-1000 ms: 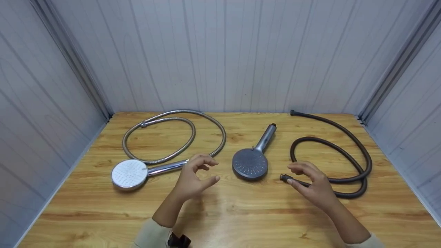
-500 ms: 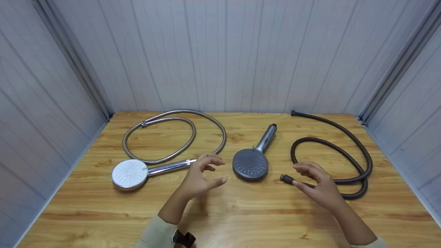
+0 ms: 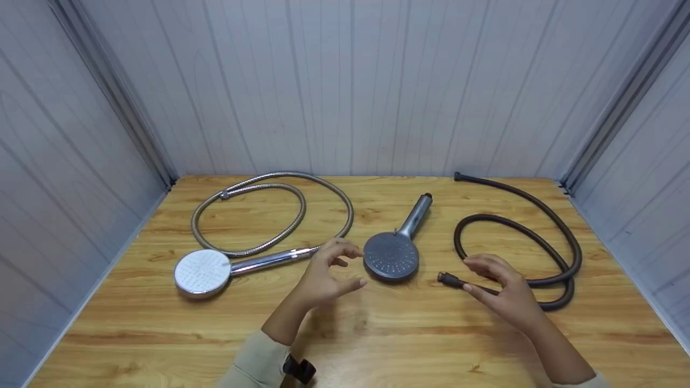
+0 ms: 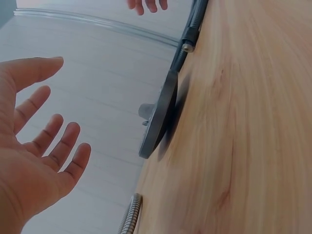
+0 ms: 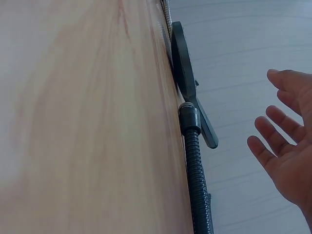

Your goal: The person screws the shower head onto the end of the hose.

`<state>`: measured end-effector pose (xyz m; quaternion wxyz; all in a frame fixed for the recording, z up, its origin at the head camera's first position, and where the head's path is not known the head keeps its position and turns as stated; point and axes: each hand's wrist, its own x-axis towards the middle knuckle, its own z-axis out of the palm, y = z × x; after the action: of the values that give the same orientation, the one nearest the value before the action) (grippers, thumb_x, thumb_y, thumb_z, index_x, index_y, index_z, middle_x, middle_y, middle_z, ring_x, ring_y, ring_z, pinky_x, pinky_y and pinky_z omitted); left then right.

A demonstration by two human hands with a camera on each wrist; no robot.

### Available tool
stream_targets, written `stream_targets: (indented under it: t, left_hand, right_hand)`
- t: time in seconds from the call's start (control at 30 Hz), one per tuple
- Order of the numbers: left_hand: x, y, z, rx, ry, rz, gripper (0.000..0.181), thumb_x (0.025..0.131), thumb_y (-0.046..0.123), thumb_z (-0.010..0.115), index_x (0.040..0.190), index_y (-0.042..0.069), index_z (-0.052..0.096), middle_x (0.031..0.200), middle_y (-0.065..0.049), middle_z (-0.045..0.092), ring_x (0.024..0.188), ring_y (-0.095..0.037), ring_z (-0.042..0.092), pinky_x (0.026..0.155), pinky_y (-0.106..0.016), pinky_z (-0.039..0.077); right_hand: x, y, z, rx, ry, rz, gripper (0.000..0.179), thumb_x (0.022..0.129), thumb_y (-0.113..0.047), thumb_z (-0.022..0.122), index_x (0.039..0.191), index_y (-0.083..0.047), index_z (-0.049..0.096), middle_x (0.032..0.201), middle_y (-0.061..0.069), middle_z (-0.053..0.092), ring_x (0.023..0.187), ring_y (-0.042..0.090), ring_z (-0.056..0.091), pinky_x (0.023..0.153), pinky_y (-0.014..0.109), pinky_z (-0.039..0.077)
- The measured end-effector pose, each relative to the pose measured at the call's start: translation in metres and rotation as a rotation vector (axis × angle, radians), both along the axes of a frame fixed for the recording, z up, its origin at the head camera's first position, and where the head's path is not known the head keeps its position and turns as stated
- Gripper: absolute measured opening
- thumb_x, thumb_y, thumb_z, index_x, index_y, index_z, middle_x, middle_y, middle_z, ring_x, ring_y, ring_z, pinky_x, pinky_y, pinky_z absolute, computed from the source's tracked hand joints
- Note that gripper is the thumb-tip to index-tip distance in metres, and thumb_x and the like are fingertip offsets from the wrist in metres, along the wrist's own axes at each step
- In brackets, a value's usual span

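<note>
A dark grey shower head (image 3: pixel 391 256) lies face up near the middle of the wooden table, its handle angled to the back right. Just left of it hovers my left hand (image 3: pixel 323 280), fingers loosely bent and holding nothing; the left wrist view shows that palm (image 4: pixel 29 170) apart from the shower head (image 4: pixel 163 117). To the right, my right hand (image 3: pixel 506 296) is held above the black shower hose (image 3: pixel 539 237), thumb and fingers apart. In the right wrist view, the hose's end fitting (image 5: pixel 190 117) lies on the table, away from the right hand (image 5: pixel 292 151).
On the left lies a chrome shower head (image 3: pixel 202 272) with a white face, its handle meeting a coiled silver metal hose (image 3: pixel 302 199). Pale panel walls (image 3: pixel 345 86) enclose the table (image 3: pixel 161 334) at the back and both sides.
My left hand has moved to the right, away from the chrome handle and toward the dark grey shower head. My right hand has shifted slightly right. The shower heads and hoses have stayed put.
</note>
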<state>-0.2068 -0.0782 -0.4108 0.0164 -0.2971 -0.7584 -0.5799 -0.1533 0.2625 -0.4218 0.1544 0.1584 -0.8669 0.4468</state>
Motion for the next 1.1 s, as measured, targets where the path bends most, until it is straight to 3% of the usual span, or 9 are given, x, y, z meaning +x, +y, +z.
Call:
stream_targets:
  t: [0.07, 0.17, 0.27, 0.43, 0.67, 0.87, 1.1]
  left_hand:
    - [-0.007, 0.003, -0.010, -0.010, 0.006, 0.003, 0.037, 0.076, 0.001, 0.079, 0.111, 0.001, 0.066, 0.115, -0.016, 0.056, 0.109, -0.037, 0.052, 0.091, -0.057, 0.042]
    - [-0.018, 0.008, -0.025, -0.018, 0.027, 0.017, 0.040, 0.074, 0.002, 0.081, 0.112, 0.005, 0.067, 0.116, -0.011, 0.056, 0.109, -0.031, 0.052, 0.091, -0.055, 0.043]
    - [-0.023, 0.013, -0.030, -0.014, 0.042, 0.036, 0.040, 0.073, 0.006, 0.083, 0.110, 0.009, 0.068, 0.115, -0.005, 0.057, 0.108, -0.025, 0.051, 0.091, -0.050, 0.044]
    - [-0.028, 0.020, -0.033, -0.011, 0.055, 0.052, 0.038, 0.073, 0.009, 0.084, 0.108, 0.012, 0.069, 0.112, -0.001, 0.057, 0.106, -0.020, 0.052, 0.090, -0.044, 0.045]
    - [-0.038, 0.032, -0.037, 0.012, 0.074, 0.034, 0.037, 0.075, 0.009, 0.082, 0.109, 0.005, 0.068, 0.110, -0.007, 0.056, 0.106, -0.037, 0.053, 0.090, -0.052, 0.044]
    - [-0.046, 0.043, -0.037, 0.006, 0.061, 0.054, 0.037, 0.074, 0.011, 0.082, 0.108, 0.004, 0.068, 0.107, -0.007, 0.055, 0.106, -0.039, 0.053, 0.090, -0.052, 0.046]
    - [-0.053, 0.053, -0.037, -0.051, 0.076, 0.092, 0.040, 0.074, 0.015, 0.082, 0.109, 0.003, 0.068, 0.108, -0.008, 0.056, 0.104, -0.031, 0.053, 0.090, -0.048, 0.047]
  right_hand:
    - [0.000, 0.001, 0.000, -0.002, -0.004, 0.003, 0.041, 0.082, 0.002, 0.074, 0.121, -0.003, 0.065, 0.120, 0.010, 0.061, 0.106, 0.020, 0.061, 0.086, 0.010, 0.042]
    - [-0.001, 0.002, -0.001, -0.008, -0.014, 0.011, 0.040, 0.082, 0.002, 0.074, 0.121, -0.003, 0.065, 0.120, 0.010, 0.061, 0.107, 0.008, 0.060, 0.087, 0.010, 0.042]
    - [-0.001, 0.003, 0.000, -0.010, -0.024, 0.019, 0.039, 0.083, 0.002, 0.073, 0.121, -0.003, 0.065, 0.121, 0.012, 0.060, 0.106, -0.003, 0.056, 0.087, 0.009, 0.042]
    - [-0.004, 0.005, -0.005, 0.014, -0.014, 0.012, 0.038, 0.083, 0.002, 0.073, 0.120, -0.002, 0.066, 0.121, 0.014, 0.060, 0.105, -0.003, 0.056, 0.087, 0.009, 0.041]
    - [-0.017, 0.020, -0.030, 0.035, -0.007, -0.011, 0.039, 0.083, -0.003, 0.075, 0.120, -0.012, 0.068, 0.122, 0.004, 0.061, 0.106, 0.011, 0.059, 0.089, 0.015, 0.044]
    - [-0.021, 0.026, -0.036, 0.034, -0.008, 0.003, 0.036, 0.084, -0.009, 0.076, 0.118, -0.017, 0.069, 0.123, 0.003, 0.061, 0.107, 0.008, 0.058, 0.090, 0.021, 0.047]
    - [-0.022, 0.025, -0.039, 0.024, -0.002, 0.013, 0.038, 0.082, -0.003, 0.076, 0.118, -0.014, 0.070, 0.124, 0.006, 0.061, 0.109, 0.000, 0.055, 0.087, 0.014, 0.045]
